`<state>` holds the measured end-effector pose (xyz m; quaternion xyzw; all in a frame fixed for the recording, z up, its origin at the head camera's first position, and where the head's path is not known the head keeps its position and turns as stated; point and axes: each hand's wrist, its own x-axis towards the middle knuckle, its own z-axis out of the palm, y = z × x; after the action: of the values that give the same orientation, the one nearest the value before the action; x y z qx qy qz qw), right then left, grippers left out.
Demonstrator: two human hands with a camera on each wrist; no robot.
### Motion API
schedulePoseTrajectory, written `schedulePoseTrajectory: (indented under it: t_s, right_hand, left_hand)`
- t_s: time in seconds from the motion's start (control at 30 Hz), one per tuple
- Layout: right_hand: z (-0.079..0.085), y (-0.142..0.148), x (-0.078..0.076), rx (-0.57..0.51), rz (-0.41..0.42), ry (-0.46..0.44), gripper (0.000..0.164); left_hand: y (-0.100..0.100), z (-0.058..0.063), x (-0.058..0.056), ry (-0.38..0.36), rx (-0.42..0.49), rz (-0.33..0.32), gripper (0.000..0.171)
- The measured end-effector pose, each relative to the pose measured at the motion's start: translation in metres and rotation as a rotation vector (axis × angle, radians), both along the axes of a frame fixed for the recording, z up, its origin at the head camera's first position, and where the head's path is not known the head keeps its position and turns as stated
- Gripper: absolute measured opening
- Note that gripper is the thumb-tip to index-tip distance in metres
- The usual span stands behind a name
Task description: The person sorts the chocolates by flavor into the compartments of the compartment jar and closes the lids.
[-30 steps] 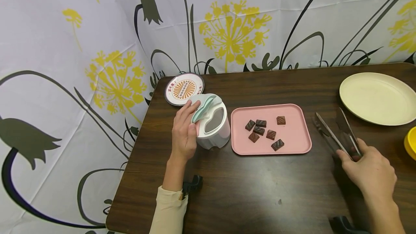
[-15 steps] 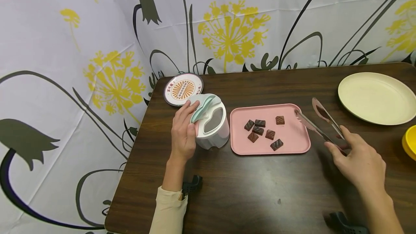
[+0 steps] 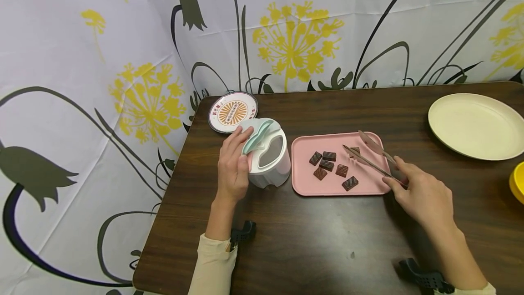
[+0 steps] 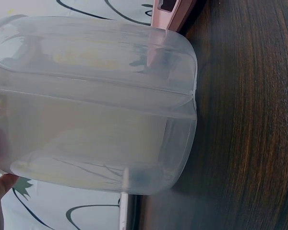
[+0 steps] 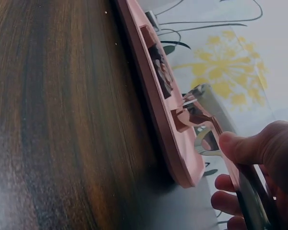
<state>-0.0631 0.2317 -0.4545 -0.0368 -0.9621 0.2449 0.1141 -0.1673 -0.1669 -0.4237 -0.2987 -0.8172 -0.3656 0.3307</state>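
Left hand [image 3: 233,167], grasping white container [image 3: 275,174] on table [image 3: 311,240]; pink tray [image 3: 302,181] just beside, bearing scattered chocolates [image 3: 326,165]; metal tongs [image 3: 371,144], tips parted over tray's right part, near rightmost chocolate [image 3: 356,150]; right hand [image 3: 425,197], gripping tongs; cream plate [image 3: 476,126], farther right.

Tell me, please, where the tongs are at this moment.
In the head view, the tongs are right of centre, held in the right hand, with tips over the pink tray, near its rightmost chocolate.

Red characters [image 3: 217,109] on the plate [image 3: 233,112] are illegible.
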Motion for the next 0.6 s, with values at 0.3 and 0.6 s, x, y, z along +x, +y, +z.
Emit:
schedulePoseTrajectory:
  t_s: [0.3,0.6]
  right_hand:
    - [-0.0026,-0.0039,-0.0044,0.009,-0.008,-0.027,0.056]
    - [-0.002,-0.0071,-0.0061,-0.01,-0.017,-0.015,0.05]
  left_hand:
    - [0.0011,0.0016,0.0005,-0.001,-0.003,0.0,0.058]
    - [0.0011,0.0009,0.0004,0.006,0.002,0.0,0.058]
